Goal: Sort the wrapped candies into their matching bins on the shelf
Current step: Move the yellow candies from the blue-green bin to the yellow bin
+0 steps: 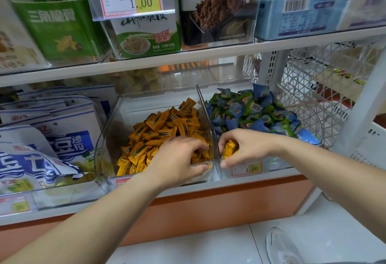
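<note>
Two clear plastic bins stand side by side on the lower shelf. The left bin (104, 138) holds a heap of yellow wrapped candies (165, 126). The right bin (225, 90) is filled with blue and green wrapped candies (250, 113). My right hand (248, 146) is at the front of the right bin and its curled fingers hold yellow wrapped candies (229, 149). My left hand (179, 159) is over the front right corner of the left bin, fingers curled down among the yellow candies and thumb against the bin's front wall.
White and blue snack bags (52, 138) fill the shelf to the left. A white wire basket (313, 88) stands to the right of the bins. Boxes of snacks and price tags sit on the shelf above. My white shoe (282, 247) is on the floor below.
</note>
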Available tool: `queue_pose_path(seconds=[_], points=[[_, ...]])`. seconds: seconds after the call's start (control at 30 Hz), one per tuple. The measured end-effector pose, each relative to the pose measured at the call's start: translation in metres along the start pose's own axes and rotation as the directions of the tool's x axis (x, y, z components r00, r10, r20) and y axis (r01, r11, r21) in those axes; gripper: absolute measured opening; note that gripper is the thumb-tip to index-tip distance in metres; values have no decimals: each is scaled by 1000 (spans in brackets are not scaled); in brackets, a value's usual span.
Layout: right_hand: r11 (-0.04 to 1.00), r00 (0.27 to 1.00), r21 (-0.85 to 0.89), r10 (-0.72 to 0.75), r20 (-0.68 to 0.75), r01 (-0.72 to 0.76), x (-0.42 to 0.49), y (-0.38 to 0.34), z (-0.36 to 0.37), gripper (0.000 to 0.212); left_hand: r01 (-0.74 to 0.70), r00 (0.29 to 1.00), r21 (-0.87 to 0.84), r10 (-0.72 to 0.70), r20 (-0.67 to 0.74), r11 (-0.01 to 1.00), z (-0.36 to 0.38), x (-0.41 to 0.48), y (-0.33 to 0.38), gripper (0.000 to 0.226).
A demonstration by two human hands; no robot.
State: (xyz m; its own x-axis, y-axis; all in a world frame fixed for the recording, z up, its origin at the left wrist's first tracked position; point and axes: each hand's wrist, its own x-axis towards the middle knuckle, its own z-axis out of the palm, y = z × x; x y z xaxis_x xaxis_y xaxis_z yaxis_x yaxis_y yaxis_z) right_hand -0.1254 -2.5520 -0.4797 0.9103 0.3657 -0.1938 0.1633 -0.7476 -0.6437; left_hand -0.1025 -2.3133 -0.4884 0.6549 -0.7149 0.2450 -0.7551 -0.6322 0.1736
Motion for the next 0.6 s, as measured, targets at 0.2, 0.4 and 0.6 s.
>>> queue_pose_path(seconds=[0.2,0.4,0.6], points=[[981,966,145,-92,-241,129,-9,1,-4,19,74,997,-256,-80,-13,964,-8,5,4,50],[981,779,184,70,-623,59,0,-4,-7,21,112,973,-330,-171,-157,937,-8,14,15,47],[815,657,543,297,-692,203,12,-25,-14,23,116,939,-441,-243,-244,890,-9,28,37,86]])
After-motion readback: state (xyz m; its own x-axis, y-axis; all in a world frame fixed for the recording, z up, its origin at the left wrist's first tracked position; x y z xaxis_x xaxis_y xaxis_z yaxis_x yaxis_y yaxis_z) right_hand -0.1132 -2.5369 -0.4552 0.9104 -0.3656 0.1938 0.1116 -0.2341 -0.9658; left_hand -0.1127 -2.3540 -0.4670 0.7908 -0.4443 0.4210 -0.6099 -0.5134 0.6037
